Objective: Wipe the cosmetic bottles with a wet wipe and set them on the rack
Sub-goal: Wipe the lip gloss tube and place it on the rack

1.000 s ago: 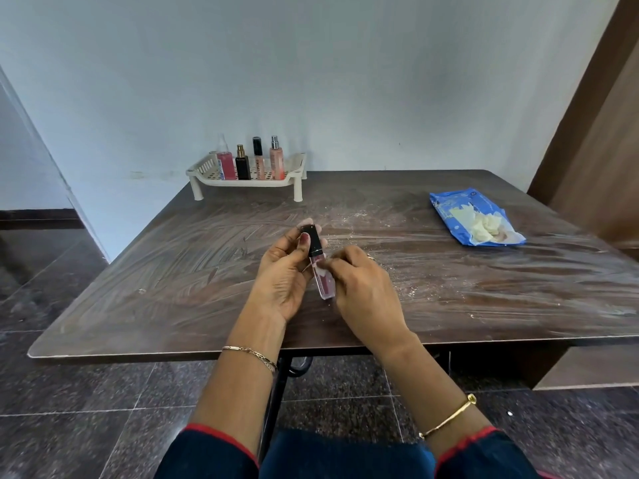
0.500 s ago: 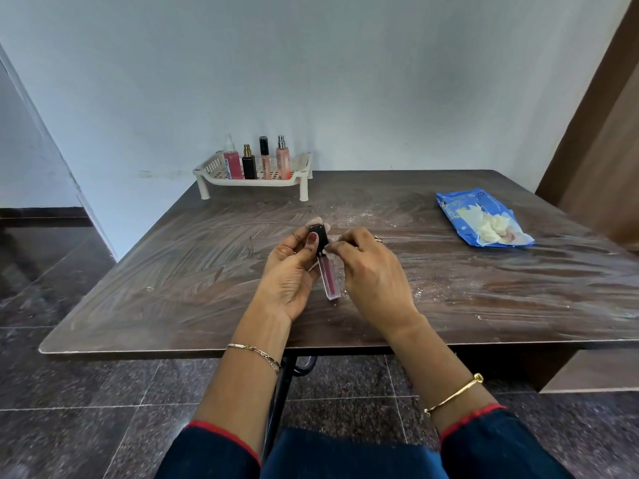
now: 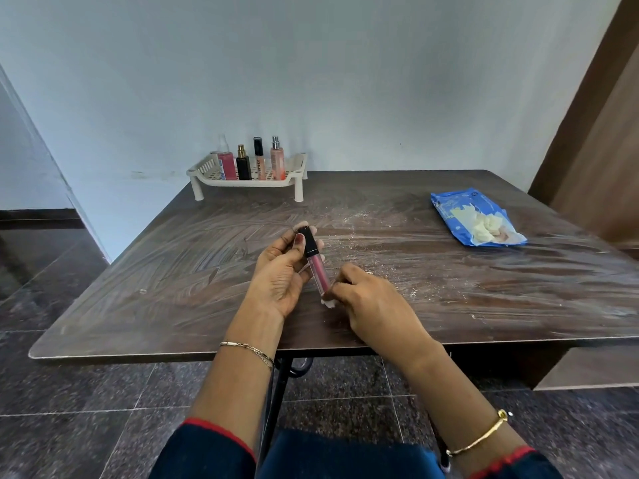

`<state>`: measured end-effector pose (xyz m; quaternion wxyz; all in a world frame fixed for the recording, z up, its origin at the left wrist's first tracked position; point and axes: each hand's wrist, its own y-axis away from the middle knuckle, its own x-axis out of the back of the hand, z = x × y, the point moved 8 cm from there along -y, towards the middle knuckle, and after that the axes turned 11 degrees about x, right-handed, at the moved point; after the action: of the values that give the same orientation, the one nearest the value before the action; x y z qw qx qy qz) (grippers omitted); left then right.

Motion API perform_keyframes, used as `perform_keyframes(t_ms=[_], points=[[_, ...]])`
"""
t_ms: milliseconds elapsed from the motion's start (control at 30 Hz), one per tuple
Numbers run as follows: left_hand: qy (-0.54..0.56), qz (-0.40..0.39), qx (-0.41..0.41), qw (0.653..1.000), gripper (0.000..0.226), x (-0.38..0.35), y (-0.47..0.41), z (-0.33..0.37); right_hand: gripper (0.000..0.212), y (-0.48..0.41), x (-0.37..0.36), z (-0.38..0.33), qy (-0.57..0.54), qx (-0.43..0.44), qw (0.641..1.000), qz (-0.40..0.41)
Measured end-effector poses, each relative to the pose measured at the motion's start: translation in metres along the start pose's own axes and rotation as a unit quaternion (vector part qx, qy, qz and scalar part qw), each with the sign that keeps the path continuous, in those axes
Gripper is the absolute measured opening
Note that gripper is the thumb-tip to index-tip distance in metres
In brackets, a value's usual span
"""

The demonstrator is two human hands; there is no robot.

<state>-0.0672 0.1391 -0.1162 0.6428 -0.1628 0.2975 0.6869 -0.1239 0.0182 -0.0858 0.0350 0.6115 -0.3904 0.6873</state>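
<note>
My left hand (image 3: pixel 281 271) grips a slim pink lip-gloss tube (image 3: pixel 318 273) by its black cap, tilted over the table's near middle. My right hand (image 3: pixel 373 305) pinches a small white wet wipe (image 3: pixel 328 302) against the tube's lower end. A cream plastic rack (image 3: pixel 294 174) stands at the table's far edge by the wall. Several cosmetic bottles stand upright in it: a red spray bottle (image 3: pixel 227 164), a black bottle (image 3: pixel 243 165), a thin peach tube (image 3: pixel 260 160) and a pink spray bottle (image 3: pixel 277 162).
A blue wet-wipe pack (image 3: pixel 460 216) lies open at the right, with crumpled wipes (image 3: pixel 491 228) spilling out of it. The dark wooden table (image 3: pixel 173 271) carries smear marks and white specks. A brown door stands at the far right.
My right hand slid with the wipe from near the cap down to the tube's lower end. My left hand kept its grip on the cap.
</note>
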Motion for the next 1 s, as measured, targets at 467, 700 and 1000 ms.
perform_keyframes(t_ms=[467, 700, 1000], points=[[0.002, -0.035, -0.004, 0.999, 0.035, -0.006, 0.011, -0.001, 0.02, -0.026, 0.043, 0.031, -0.089, -0.118, 0.97, 0.195], [0.012, -0.065, -0.003, 0.998, 0.036, -0.015, 0.018, -0.003, 0.023, -0.043, 0.036, 0.008, -0.024, -0.073, 0.981, 0.181], [0.051, -0.069, 0.001, 0.996, 0.032, -0.014, 0.015, -0.008, 0.018, -0.01, 0.018, -0.003, -0.036, -0.043, 0.985, 0.161]])
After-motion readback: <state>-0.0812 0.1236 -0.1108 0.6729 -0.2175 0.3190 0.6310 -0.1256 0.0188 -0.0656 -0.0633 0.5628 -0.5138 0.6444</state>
